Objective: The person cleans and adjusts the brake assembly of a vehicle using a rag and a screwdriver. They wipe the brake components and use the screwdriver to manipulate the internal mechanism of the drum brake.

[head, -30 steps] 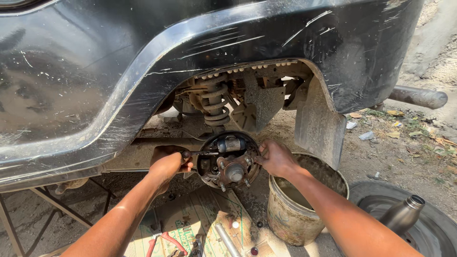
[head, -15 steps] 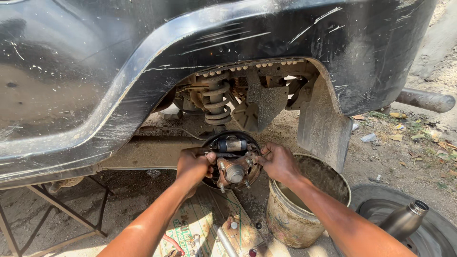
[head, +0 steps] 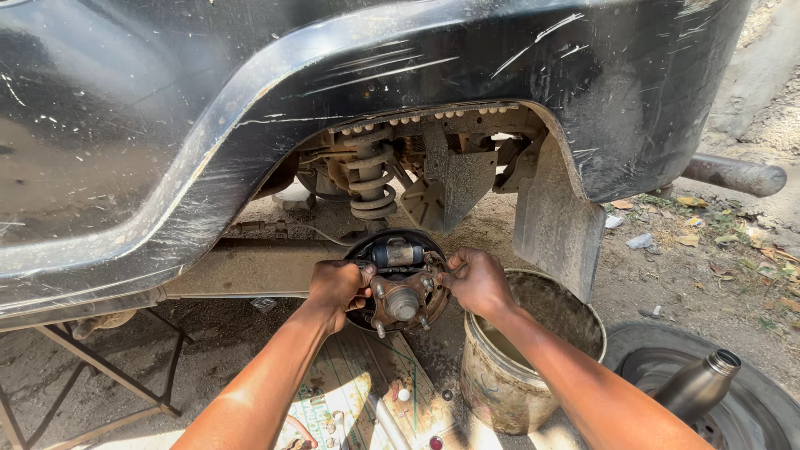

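Under the black car's rear wheel arch [head: 333,75] the wheel is off and a round brake backing plate with a rusty hub [head: 402,302] and studs is bare. My left hand [head: 337,287] grips the plate's left edge. My right hand [head: 477,282] pinches a part at its right edge, fingers closed. A small metal cylinder [head: 398,253] sits across the top of the plate. A coil spring [head: 371,179] hangs above it.
A dirty metal bucket [head: 508,375] stands right of the hub, under my right forearm. A wheel with tyre [head: 733,400] lies at lower right with a dark bottle [head: 698,385] on it. Printed cardboard with small parts [head: 375,400] lies below. A mud flap [head: 557,225] hangs right; a metal stand [head: 100,367] is left.
My left hand has moved right from outside the plate onto its left edge. My right hand has shifted slightly inward on the right edge. The view has drifted a little.
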